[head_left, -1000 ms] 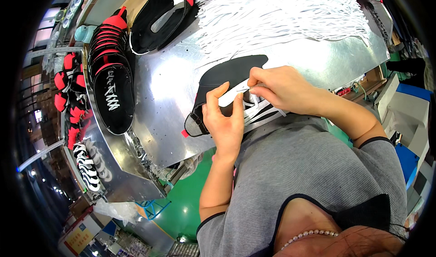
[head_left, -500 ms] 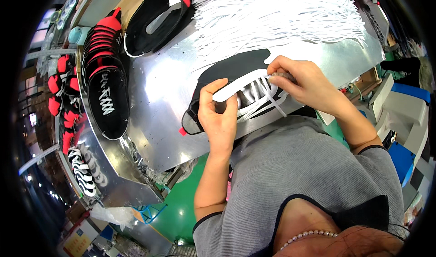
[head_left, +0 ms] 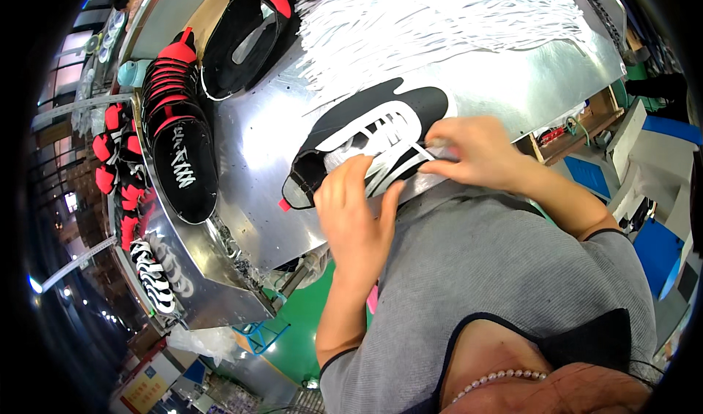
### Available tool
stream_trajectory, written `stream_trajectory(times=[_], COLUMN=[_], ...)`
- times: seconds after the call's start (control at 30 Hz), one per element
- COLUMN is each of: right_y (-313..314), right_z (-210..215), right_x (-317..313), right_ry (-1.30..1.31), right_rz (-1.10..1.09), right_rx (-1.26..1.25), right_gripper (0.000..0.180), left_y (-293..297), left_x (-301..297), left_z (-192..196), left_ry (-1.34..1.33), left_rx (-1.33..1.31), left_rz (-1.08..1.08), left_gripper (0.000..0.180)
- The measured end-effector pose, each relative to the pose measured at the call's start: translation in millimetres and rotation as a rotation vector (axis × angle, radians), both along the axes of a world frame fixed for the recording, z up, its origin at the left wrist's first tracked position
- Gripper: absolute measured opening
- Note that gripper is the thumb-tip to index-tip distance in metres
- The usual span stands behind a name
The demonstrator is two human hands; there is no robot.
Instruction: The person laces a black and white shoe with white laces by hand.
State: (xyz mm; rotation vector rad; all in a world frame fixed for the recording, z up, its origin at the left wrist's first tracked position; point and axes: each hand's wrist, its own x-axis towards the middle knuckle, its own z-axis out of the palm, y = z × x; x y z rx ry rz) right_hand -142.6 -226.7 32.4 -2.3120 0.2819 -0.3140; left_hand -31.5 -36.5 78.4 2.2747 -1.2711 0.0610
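A black shoe upper (head_left: 366, 132) with a white tongue and white laces lies on the shiny metal table (head_left: 256, 136), close to my body. My left hand (head_left: 355, 213) rests on its near side, fingers pressed against the tongue and laces. My right hand (head_left: 469, 154) pinches a white lace (head_left: 421, 152) at the upper's right side. A small red tab shows at the upper's heel end (head_left: 284, 204).
A big heap of white laces (head_left: 439, 19) covers the table's far side. Finished black and red uppers (head_left: 179, 139) lie stacked at the left, another black upper (head_left: 245, 40) behind. More red and black pieces (head_left: 117, 165) fill a lower shelf. Green floor (head_left: 293, 326) shows below.
The upper has shifted and turned on the table. My right hand has pulled the lace outward to the right, and my left hand has slid onto the tongue.
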Motion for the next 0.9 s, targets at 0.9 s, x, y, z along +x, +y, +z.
stream_trajectory(times=[0.9], right_y=[8], right_z=[14], right_x=[-2], right_ry=[0.115], right_rz=[0.209], right_rx=[0.993], right_gripper=[0.012], left_y=[-24], left_x=[8], left_z=[15], left_ry=[0.004], left_rx=[-0.280], left_rz=[-0.040], left_gripper=[0.021])
